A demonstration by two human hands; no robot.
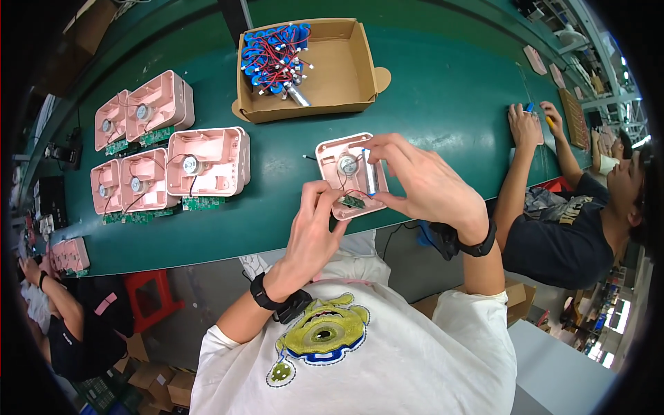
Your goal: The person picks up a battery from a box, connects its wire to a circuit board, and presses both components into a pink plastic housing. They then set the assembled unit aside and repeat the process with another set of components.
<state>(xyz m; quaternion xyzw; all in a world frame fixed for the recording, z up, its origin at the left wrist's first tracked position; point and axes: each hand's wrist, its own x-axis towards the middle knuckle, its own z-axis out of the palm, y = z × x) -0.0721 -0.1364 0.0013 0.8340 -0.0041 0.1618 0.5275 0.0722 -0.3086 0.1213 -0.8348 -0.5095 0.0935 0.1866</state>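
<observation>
In front of me on the green bench lies a pink plastic housing with a round speaker fixed inside. My right hand reaches over its right side, thumb and fingers at the two ends of a silvery-blue cylindrical battery within the housing. At the near edge, my left hand pinches a small green circuit board. Thin red and dark wires run between board, speaker and battery. The left fingertips partly cover the housing's near left corner.
A cardboard box beyond holds many blue batteries with red and black leads. Several pink housings with green boards stand at left. People work on both sides; a co-worker's hands are at right. The bench's near edge runs before me.
</observation>
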